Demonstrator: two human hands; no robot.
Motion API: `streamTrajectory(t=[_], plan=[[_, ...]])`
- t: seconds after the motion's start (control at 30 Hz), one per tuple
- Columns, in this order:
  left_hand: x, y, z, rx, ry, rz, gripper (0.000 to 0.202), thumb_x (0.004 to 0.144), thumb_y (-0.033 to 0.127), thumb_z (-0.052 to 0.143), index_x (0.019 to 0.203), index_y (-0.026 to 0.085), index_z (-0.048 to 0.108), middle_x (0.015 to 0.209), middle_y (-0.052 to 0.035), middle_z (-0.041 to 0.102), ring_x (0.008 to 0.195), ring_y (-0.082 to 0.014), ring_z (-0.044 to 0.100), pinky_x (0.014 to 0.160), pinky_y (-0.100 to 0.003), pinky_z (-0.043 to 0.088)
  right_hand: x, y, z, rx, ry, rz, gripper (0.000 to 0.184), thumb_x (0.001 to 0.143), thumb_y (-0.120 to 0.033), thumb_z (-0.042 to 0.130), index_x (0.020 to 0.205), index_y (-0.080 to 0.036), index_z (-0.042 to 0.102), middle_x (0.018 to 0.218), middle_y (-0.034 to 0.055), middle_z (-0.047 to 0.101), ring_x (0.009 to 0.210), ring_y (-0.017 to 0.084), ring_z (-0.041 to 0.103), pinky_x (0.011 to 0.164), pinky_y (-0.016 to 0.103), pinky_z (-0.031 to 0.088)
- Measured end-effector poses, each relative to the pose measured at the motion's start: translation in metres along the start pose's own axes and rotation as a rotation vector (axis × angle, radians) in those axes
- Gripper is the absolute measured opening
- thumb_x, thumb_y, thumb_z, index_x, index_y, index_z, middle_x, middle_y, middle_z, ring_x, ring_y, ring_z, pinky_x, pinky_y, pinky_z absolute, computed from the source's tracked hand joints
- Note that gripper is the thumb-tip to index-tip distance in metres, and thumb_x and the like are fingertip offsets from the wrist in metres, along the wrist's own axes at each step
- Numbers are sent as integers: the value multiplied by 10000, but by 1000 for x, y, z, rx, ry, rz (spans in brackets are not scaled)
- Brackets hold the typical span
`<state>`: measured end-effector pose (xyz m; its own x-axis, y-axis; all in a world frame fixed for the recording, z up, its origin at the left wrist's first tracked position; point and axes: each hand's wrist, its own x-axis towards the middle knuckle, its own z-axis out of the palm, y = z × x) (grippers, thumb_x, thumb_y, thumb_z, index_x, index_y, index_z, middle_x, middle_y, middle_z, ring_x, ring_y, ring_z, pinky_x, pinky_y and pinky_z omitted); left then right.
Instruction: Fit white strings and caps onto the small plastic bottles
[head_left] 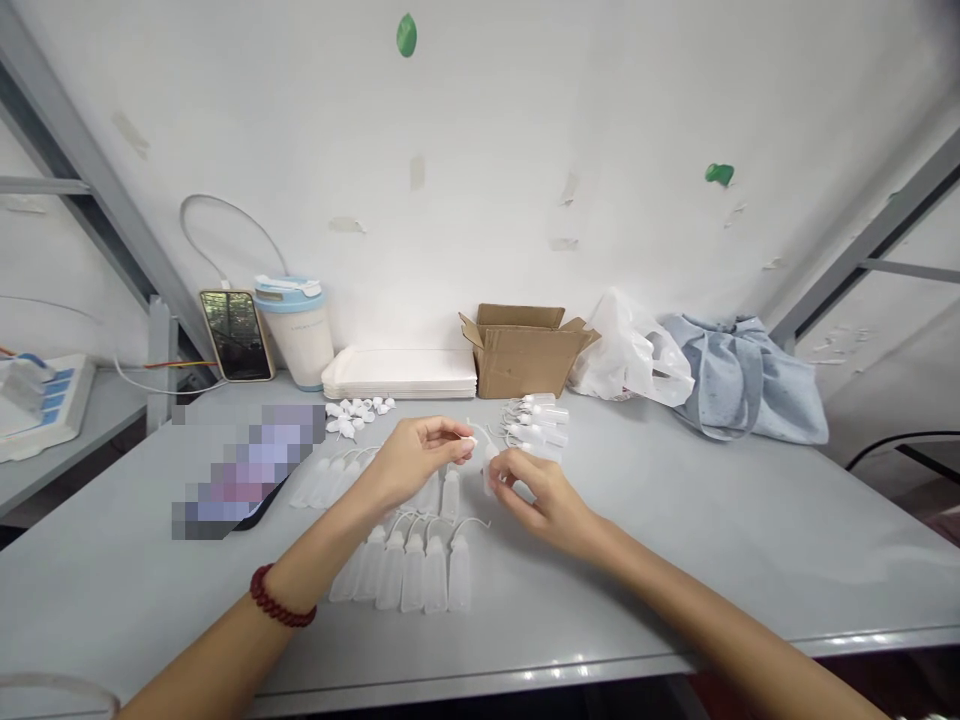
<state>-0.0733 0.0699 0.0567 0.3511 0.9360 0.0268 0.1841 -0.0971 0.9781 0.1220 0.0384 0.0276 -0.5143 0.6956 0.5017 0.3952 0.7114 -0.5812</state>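
Note:
My left hand (416,455) pinches a small white cap (470,443) between thumb and fingers. Just to its right, my right hand (544,492) grips a translucent squeeze bottle (490,468) with a thin curved tube at its top. Cap and tube tip are close together; whether they touch I cannot tell. Below my hands, similar bottles (414,575) lie side by side in a row, their tubes bent to the right. Another row of bottles (450,497) is partly hidden by my left hand. More white caps (352,415) are heaped beyond my left wrist. Several bottles (544,420) lie behind my right hand.
Along the wall stand a phone (237,335), a blue-lidded tumbler (298,335), stacked white trays (401,372), an open cardboard box (525,360), a white plastic bag (626,350) and a blue cloth bag (757,385). A pixelated device (251,475) lies at left on the grey table (712,550).

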Motion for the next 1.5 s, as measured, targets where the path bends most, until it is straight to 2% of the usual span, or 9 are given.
streamTrajectory(t=[0.2,0.43,0.7,0.93,1.1,1.27,1.37,1.43,1.5], plan=[[-3,-3,0,-33,-37,1,230,720,350,682,861,168,684,755,-13,664,742,-150,601,764,-293,478,-2,-4,0,37,-74,46,129,808,-78,414,825,-197,460,750,-1,541,650,111,476,612,237,408],[-4,-5,2,26,-67,-25,264,700,376,692,863,168,692,774,-31,687,748,-178,622,779,-330,486,-3,-5,-5,72,-37,192,62,866,-170,411,889,-197,462,794,21,574,641,123,467,570,247,362],[-6,-3,3,-74,-98,63,320,678,253,713,948,171,561,947,-58,649,918,-186,609,829,-336,485,4,-13,-9,676,-42,497,184,888,-378,462,846,-219,382,778,7,617,537,91,398,549,253,355],[-8,0,3,-2,-131,-33,405,709,350,687,1052,184,548,927,-46,641,830,-171,614,744,-308,485,5,-12,-10,800,-47,508,211,868,-389,508,846,-218,386,766,3,619,543,84,388,537,240,341],[-10,5,3,117,-205,-73,278,770,431,592,746,155,604,633,-11,608,588,-146,561,576,-265,432,4,-14,-11,767,-62,510,229,866,-405,511,850,-223,373,758,-3,612,533,84,387,537,245,339],[-11,8,2,85,-222,58,165,736,318,637,813,172,630,814,-31,649,796,-176,593,729,-289,463,3,-11,-10,860,-72,526,258,859,-415,521,891,-240,333,720,-14,610,529,91,367,514,239,332],[-11,7,3,85,-201,77,236,733,318,638,925,181,627,951,-54,648,908,-199,592,781,-307,472,3,-11,-10,855,-69,519,271,858,-426,521,898,-241,327,720,-16,604,522,89,353,507,238,327],[-11,6,4,103,-171,30,300,753,377,617,975,177,612,940,-64,655,833,-192,606,705,-299,490,3,-11,-10,827,-66,507,261,866,-430,506,900,-240,331,723,-16,599,526,89,349,506,237,325],[-11,5,5,137,-165,-13,298,774,434,583,885,160,624,824,-53,659,699,-168,599,619,-278,482,3,-12,-10,808,-69,500,255,872,-431,496,893,-239,329,721,-18,594,525,88,346,507,235,324]])
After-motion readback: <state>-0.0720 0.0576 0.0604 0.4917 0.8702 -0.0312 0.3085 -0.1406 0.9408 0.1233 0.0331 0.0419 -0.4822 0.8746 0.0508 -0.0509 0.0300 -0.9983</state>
